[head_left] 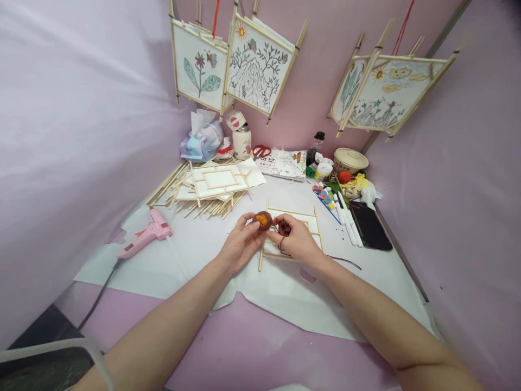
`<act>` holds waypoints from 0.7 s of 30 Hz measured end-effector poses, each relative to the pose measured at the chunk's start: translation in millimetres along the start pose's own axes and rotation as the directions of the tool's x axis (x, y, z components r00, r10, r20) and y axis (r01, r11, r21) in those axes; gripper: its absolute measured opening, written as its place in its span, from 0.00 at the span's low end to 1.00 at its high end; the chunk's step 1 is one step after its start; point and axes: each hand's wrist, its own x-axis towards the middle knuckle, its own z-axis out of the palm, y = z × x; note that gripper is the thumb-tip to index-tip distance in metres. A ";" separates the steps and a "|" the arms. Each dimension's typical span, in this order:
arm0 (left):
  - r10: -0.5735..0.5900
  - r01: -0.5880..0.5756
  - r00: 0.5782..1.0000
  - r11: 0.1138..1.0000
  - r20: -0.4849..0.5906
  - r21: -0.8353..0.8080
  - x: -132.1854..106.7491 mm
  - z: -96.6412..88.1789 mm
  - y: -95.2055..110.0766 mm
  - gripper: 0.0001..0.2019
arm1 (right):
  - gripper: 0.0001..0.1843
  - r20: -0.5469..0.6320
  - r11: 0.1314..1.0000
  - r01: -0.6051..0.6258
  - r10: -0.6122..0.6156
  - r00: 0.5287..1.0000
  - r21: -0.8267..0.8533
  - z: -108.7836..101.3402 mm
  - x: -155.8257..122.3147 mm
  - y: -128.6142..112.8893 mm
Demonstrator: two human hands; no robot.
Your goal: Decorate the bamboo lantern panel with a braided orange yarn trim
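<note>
A person works at a white-covered bench [211, 244], both hands raised above a stick frame [318, 228] backed with white. The left hand [243, 243] grasps a small brown ball [262, 220] — an orange patch showing on its face — between thumb and fingers. Just beside it, the right hand [299, 239] pinches a tangle of dark brown cord [284, 229], one strand looping below the fingers. A loose brown strand [345, 262] lies on the bench past the right wrist.

At left rests a pink glue gun [148, 233], near a heap of thin sticks [215, 208] topped by another frame [220, 179]. Along the back stand a tissue pack [203, 140] and a pale jar [242, 143], with red-handled scissors [261, 151] by an illustrated book [287, 164]. A dark phone [371, 225] lies at right beside white pens [350, 220]. Overhead hang stick-framed lanterns — one group at left [254, 70], another at right [396, 89] — painted with flowers, suns and leaves.
</note>
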 end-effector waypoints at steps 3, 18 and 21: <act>0.001 -0.002 1.000 0.999 0.019 0.035 -1.5 1.7 1.0 0.20 | 0.13 -0.022 1.000 -0.004 0.004 1.000 0.009 -0.3 0.3 -0.1; 0.255 -0.254 0.966 0.884 0.049 0.393 1.2 -3.0 -13.9 0.18 | 0.07 -0.098 0.998 0.020 -0.026 0.995 -0.066 0.3 0.1 4.7; 0.215 -0.213 0.976 0.902 0.037 0.376 0.8 -2.6 -13.1 0.19 | 0.05 -0.096 1.000 -0.002 0.001 0.995 -0.014 -0.7 3.2 6.5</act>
